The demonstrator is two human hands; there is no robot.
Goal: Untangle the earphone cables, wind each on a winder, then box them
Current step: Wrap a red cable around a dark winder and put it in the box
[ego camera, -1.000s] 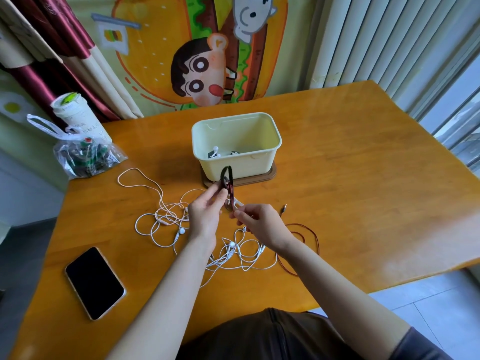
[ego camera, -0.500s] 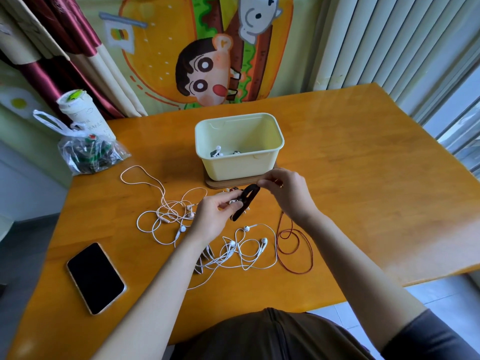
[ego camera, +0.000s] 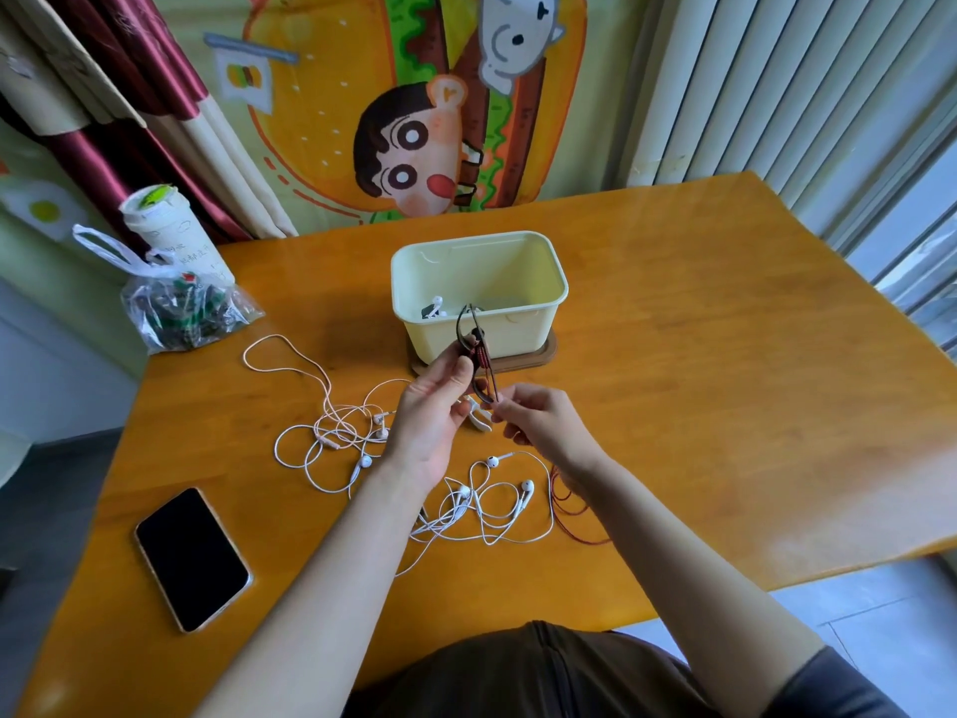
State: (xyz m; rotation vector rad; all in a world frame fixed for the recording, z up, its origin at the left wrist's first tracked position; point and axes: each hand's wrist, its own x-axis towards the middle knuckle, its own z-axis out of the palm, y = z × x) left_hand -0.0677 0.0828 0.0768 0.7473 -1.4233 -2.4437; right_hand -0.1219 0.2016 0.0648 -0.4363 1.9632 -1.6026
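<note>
Gripping the winder [ego camera: 477, 349] upright is the left hand [ego camera: 432, 430]. The right hand [ego camera: 544, 424] pinches the red cable [ego camera: 563, 506] (partly wound).

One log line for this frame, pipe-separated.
step: winding red cable | left hand: holds black winder | right hand: pinches red cable | white earphones: tangled on table | box: one white earbud inside

Nothing legible; the white cup [ego camera: 178, 241] at the far left corner of the tabletop [ego camera: 699, 365] bears dark handwriting too small to read; print inside the plastic bag [ego camera: 181, 310] beside it is blurred.
</note>
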